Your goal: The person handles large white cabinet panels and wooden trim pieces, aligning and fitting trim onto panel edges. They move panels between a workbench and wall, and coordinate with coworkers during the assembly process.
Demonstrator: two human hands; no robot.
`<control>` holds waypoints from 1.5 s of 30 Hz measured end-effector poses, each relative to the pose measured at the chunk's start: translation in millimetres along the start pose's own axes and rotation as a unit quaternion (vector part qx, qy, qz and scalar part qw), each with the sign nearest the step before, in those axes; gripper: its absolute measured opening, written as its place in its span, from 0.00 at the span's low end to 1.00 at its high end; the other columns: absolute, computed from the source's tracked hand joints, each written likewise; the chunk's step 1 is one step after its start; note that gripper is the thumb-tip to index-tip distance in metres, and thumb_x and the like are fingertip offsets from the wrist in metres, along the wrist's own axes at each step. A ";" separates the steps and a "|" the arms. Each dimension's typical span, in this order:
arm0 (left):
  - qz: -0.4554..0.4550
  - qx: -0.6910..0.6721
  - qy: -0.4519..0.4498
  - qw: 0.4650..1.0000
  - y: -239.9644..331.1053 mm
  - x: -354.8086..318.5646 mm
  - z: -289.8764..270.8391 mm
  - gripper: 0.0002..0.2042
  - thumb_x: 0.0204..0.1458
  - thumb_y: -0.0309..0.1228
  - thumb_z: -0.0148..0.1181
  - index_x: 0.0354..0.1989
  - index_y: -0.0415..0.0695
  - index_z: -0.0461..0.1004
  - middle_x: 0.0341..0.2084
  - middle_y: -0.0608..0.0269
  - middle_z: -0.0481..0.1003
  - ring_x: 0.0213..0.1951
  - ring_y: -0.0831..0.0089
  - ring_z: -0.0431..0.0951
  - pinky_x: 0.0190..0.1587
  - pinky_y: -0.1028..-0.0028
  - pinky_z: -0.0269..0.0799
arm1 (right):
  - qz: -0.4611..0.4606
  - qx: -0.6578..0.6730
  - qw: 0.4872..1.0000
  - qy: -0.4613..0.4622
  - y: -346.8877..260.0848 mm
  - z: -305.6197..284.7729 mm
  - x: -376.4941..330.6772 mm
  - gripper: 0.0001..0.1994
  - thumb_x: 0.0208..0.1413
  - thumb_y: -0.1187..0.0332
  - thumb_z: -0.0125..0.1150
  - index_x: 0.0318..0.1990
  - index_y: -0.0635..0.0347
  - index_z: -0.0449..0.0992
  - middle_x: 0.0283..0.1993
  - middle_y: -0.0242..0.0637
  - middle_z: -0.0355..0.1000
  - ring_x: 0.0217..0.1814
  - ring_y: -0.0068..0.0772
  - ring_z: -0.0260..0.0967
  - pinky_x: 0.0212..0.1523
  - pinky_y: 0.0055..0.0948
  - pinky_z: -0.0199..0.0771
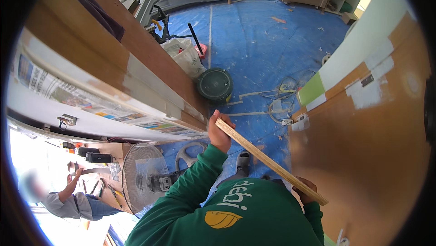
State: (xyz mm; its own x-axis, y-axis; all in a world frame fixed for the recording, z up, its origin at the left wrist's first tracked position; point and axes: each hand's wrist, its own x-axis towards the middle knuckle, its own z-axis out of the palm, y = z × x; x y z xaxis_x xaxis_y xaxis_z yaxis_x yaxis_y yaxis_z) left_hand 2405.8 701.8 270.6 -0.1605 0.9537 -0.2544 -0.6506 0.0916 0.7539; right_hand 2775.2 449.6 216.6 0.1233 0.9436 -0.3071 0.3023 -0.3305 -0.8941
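Green sleeves nearest the lens | left hand (219,133) clenched on upper end of wooden strip (270,160) | right hand (305,189) grasping its lower end | strip slants between brown door frame (150,64) and wooden panel (372,155), not yet fixed | blue floor sheet (259,41) below

Blue floor sheet (259,32), green round bin (215,84), fan (141,173).

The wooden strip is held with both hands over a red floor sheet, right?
Not quite: the floor sheet is blue, not red, as the head view shows. The rest holds: the left hand and the right hand both grip the wooden strip.
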 end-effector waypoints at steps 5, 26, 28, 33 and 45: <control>-0.001 -0.003 0.003 1.000 6.8 56.0 42.6 0.27 0.66 0.49 0.41 0.17 0.46 0.67 0.16 0.61 0.66 0.24 0.67 0.69 0.37 0.68 0.68 | 0.026 0.093 0.995 0.026 -13.8 -4.9 65.5 0.22 0.48 0.75 0.76 0.53 0.65 0.80 0.47 0.41 0.80 0.50 0.33 0.77 0.53 0.35 0.80; 0.095 0.064 -0.027 0.993 -0.5 307.0 205.9 0.26 0.64 0.48 0.45 0.15 0.44 0.67 0.14 0.60 0.67 0.22 0.68 0.70 0.35 0.68 0.69 | -0.049 0.107 0.993 0.004 -73.9 -56.8 345.6 0.17 0.60 0.73 0.66 0.55 0.70 0.78 0.42 0.40 0.78 0.41 0.29 0.76 0.42 0.27 0.75; 0.081 0.038 -0.019 0.996 1.4 341.6 209.2 0.26 0.64 0.48 0.45 0.17 0.44 0.67 0.14 0.60 0.67 0.22 0.68 0.70 0.35 0.68 0.69 | -0.043 0.074 0.996 -0.011 -85.2 -53.1 382.2 0.17 0.59 0.72 0.66 0.54 0.69 0.78 0.42 0.40 0.78 0.41 0.29 0.76 0.42 0.28 0.75; 0.057 0.015 -0.015 0.998 11.8 457.7 209.1 0.23 0.65 0.46 0.46 0.19 0.45 0.67 0.15 0.63 0.66 0.22 0.70 0.70 0.32 0.70 0.68 | -0.036 0.012 0.998 -0.040 -126.8 -21.1 509.9 0.17 0.59 0.71 0.67 0.53 0.69 0.78 0.42 0.40 0.79 0.42 0.30 0.76 0.42 0.29 0.75; 0.035 0.013 0.057 0.998 116.4 724.0 199.0 0.21 0.63 0.46 0.55 0.22 0.44 0.74 0.21 0.73 0.70 0.27 0.82 0.66 0.33 0.76 0.62 | -0.012 -0.105 0.986 -0.133 -287.7 55.8 818.3 0.17 0.57 0.68 0.70 0.51 0.68 0.79 0.43 0.41 0.79 0.42 0.32 0.76 0.44 0.33 0.75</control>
State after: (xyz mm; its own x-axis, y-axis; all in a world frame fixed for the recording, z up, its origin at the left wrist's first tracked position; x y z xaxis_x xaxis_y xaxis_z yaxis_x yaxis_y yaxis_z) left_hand 2361.5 1459.9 294.7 -0.2882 0.9197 -0.2665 -0.6156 0.0353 0.7873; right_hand 2736.4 1317.9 204.3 -0.1298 0.9135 -0.3855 0.4940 -0.2775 -0.8240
